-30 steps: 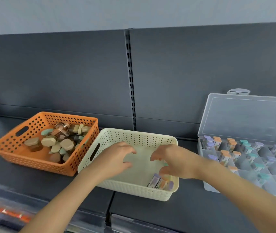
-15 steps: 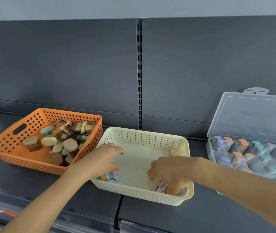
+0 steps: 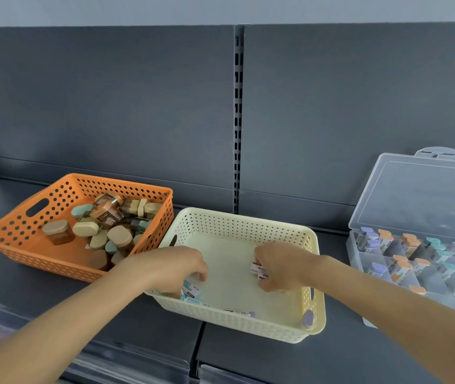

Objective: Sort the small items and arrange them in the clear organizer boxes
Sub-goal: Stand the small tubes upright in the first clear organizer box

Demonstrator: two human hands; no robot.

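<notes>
My left hand (image 3: 173, 268) and right hand (image 3: 281, 268) are bare. Both my forearms are bare too, seen from the frame's lower corners up to the wrists, slender and smooth.

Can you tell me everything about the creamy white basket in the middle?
The cream basket is rectangular plastic, woven-look low down, rows of small holes above, a handle slot at each end. It sits level on the dark shelf, close beside the orange basket. Mostly empty: a few small vials lie by the near wall, a purple-capped vial in the near right corner. The left hand curls over some; the right hand pinches a labelled vial inside.
</notes>
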